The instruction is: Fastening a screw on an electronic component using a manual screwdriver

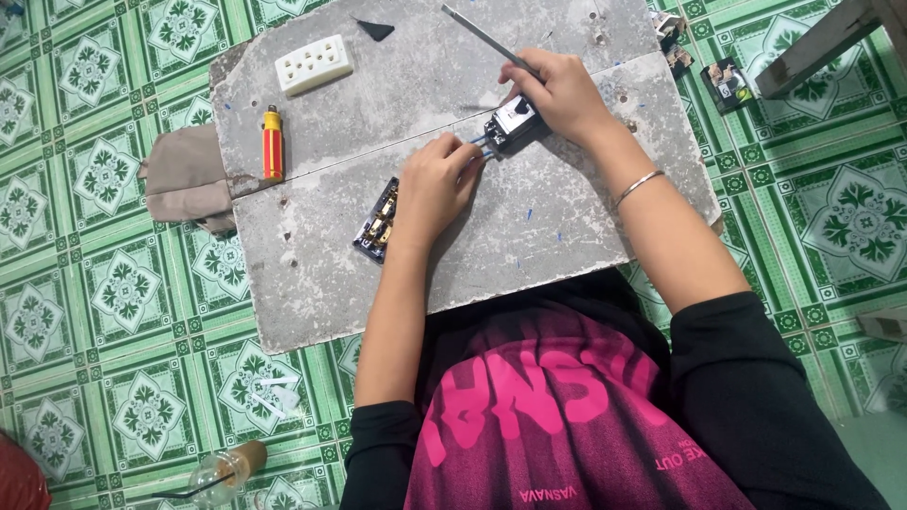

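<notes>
Switch module (511,124), a small black-and-white block, sits on the grey slab (312,283) that serves as a counter on the green tiled floor (113,312). The right hand (562,94) has its fingers closed over the top of the module, and a thin metal tool (482,36) runs up from that grip. The left hand (436,186) pinches blue wires (479,144) at the module's near end, fingers closed on them. Just beside the left wrist lies a dark socket frame (378,222); a red-and-yellow screwdriver (272,144) and a white outlet (314,64) lie well apart. As I judge it, the tool could slip off the module and jab the left fingers, or a hard pull could tear the wires loose.
</notes>
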